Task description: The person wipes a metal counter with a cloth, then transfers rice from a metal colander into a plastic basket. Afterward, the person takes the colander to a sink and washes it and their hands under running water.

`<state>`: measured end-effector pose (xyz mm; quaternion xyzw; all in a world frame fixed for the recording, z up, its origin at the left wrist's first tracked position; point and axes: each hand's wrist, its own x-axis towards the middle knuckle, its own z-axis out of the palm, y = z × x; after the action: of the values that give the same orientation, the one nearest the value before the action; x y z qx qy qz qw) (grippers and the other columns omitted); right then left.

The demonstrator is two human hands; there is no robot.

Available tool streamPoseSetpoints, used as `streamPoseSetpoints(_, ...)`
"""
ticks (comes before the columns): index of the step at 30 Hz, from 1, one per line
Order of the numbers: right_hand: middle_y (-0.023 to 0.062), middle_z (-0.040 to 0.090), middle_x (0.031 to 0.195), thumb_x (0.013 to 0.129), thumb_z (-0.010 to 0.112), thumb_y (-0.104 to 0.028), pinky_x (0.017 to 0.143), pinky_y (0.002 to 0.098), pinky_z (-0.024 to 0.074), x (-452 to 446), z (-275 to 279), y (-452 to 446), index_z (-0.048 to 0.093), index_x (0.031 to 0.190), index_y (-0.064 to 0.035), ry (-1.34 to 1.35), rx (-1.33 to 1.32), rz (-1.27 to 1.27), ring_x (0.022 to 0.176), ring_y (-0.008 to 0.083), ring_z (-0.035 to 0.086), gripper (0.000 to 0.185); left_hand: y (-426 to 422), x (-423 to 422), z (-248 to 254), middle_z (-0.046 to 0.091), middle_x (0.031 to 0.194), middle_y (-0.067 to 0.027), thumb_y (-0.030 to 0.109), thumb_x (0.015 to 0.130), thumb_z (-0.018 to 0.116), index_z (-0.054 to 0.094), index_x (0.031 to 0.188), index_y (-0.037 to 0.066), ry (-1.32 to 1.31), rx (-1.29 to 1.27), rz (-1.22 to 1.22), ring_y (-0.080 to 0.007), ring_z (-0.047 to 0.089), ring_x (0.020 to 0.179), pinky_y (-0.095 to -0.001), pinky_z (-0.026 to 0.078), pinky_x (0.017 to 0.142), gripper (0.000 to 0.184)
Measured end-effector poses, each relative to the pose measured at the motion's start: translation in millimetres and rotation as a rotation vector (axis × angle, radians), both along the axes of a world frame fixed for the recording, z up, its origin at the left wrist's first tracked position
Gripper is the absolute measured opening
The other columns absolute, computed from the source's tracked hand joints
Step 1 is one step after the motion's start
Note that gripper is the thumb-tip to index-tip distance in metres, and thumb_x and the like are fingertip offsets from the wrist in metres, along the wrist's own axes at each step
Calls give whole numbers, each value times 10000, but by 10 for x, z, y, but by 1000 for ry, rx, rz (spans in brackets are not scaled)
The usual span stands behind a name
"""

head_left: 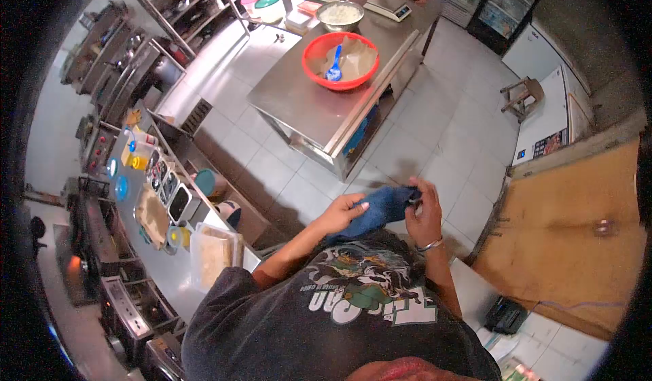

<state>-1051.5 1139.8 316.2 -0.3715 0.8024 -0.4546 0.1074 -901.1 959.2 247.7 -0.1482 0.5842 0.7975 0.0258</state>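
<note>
In front of my waist I hold what looks like a blue cloth cap [382, 209] between both hands. My left hand [344, 214] grips its left side, with the thumb on top of the fabric. At the other end, my right hand [424, 212] pinches the darker edge with bent fingers. Part of the cap's lower side is hidden against my dark printed shirt [370, 272].
Ahead stands a steel table [285, 85] bearing a red basin [310, 75] with a blue scoop [335, 65], a metal bowl [341, 26] and a scale [388, 9]. A counter [159, 272] with containers runs along the left. A wooden stool [521, 99] is at right.
</note>
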Motion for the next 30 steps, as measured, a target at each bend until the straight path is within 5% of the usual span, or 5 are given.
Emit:
streamPoseSetpoints(5,77,628,1165,753,639,-45,1044,434,367,-937,336,-516,625,1183,-133,435,-11,479,1147,306,527,438,-289,-942,174,674,1035,-88,202,1004,494,527,1235,-4,-68,615,208,-183,677,899,-323,554,835,312)
streamPoseSetpoints(11,95,657,1024,834,629,-92,902,406,448,-2037,-47,-1185,642,998,-58,287,59,756,984,279,603,168,-644,-1576,125,648,1138,-79,257,950,606,518,1259,-6,-61,660,158,-191,633,1036,-362,491,960,416)
streamPoseSetpoints(15,127,639,963,858,625,-125,861,408,473,-2662,-97,-1717,634,999,-45,89,117,722,913,305,618,163,-996,-2200,131,636,1077,-10,304,923,654,536,1244,10,84,26,-90,-109,571,988,-299,460,909,451)
streamPoseSetpoints(23,182,599,1123,869,616,-136,940,430,451,-4136,-249,-3095,571,1184,-34,275,115,720,1080,359,556,334,-1980,-3080,80,648,1029,1,280,937,643,608,1203,11,-26,-114,228,-99,571,942,-289,476,854,379)
streamPoseSetpoints(30,175,560,1270,842,546,-87,1033,418,412,-4169,-1430,-4940,571,1235,-5,564,122,1114,1209,325,513,401,-3144,-2973,1037,650,1082,-128,307,916,649,523,1257,-29,25,-113,1189,-221,654,960,-352,530,845,495)
